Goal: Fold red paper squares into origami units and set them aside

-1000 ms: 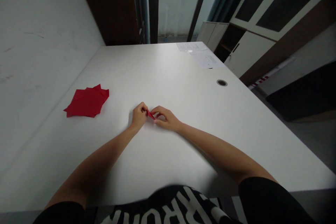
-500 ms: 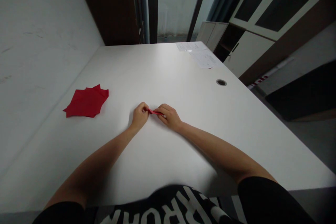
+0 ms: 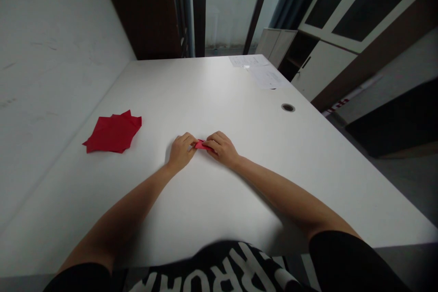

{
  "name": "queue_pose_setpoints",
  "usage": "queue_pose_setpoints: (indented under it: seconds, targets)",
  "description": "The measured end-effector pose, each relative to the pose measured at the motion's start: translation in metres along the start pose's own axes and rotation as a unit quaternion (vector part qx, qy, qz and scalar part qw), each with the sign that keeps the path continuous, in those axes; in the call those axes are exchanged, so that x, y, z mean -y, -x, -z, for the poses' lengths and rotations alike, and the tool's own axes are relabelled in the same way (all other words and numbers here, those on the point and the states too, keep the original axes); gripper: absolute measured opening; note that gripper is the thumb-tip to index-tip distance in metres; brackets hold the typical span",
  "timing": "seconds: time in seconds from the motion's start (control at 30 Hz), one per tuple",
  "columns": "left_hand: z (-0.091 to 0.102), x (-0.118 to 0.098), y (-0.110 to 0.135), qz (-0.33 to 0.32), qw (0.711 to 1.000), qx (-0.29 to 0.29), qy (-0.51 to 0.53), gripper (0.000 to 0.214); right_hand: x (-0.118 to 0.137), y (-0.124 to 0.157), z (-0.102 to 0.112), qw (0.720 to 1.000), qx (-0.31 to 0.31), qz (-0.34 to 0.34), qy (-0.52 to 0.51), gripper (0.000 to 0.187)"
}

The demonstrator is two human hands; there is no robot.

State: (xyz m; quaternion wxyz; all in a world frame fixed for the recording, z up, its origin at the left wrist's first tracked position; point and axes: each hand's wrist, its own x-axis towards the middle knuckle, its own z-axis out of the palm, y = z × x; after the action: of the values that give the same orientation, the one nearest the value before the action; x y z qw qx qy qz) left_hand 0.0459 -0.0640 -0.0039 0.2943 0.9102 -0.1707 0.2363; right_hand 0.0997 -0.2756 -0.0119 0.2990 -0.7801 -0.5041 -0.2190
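Between my two hands is a small folded piece of red paper (image 3: 201, 144), just over the middle of the white table (image 3: 212, 100). My left hand (image 3: 182, 149) pinches its left end between thumb and fingertips. At the right end, the fingers of my right hand (image 3: 222, 148) are closed on it and cover part of it. A loose stack of red paper sheets (image 3: 114, 132) lies fanned out on the table to the left, apart from both hands.
Printed white sheets (image 3: 265, 76) lie at the far right corner of the table. Nearer is a round cable hole (image 3: 288, 107). A wall (image 3: 51, 54) runs along the left side, and a white cabinet (image 3: 323, 70) stands beyond the right edge.
The folded red paper has turned and now shows a wider, flatter face. My left hand's fingers have shifted from a tight curl to a fingertip pinch. The stack has not moved.
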Motion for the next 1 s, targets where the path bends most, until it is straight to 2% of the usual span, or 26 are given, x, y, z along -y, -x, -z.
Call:
queue_pose_setpoints:
  seconds: [0.13,0.23,0.33,0.47,0.73,0.9,1.0]
  targets:
    - [-0.004,0.003,0.000,0.019,0.994,-0.006,0.106,0.008,-0.003,-0.001,0.002,1.000,-0.002,0.000,-0.004,0.021]
    - [-0.005,0.002,0.001,0.025,0.993,0.006,0.114,0.014,-0.005,0.000,0.001,1.000,0.007,-0.006,-0.003,0.022]
    - [-0.004,0.000,0.002,0.012,0.997,0.025,0.070,0.022,-0.007,0.001,-0.002,1.000,0.016,-0.008,0.021,0.022]
    - [0.000,-0.003,0.001,-0.037,0.997,0.054,-0.036,0.011,-0.008,0.002,-0.005,0.997,0.040,-0.015,0.063,0.022]
    - [0.006,0.000,-0.004,-0.056,0.967,0.112,-0.221,0.009,-0.007,-0.002,-0.001,0.990,0.110,-0.025,0.082,0.023]
    - [0.003,0.003,-0.003,-0.059,0.970,0.139,-0.190,0.014,-0.009,-0.002,0.000,0.982,0.159,-0.039,0.092,0.017]
    - [0.003,0.005,-0.002,-0.046,0.977,0.143,-0.151,0.011,-0.010,-0.002,0.001,0.982,0.164,-0.045,0.081,0.016]
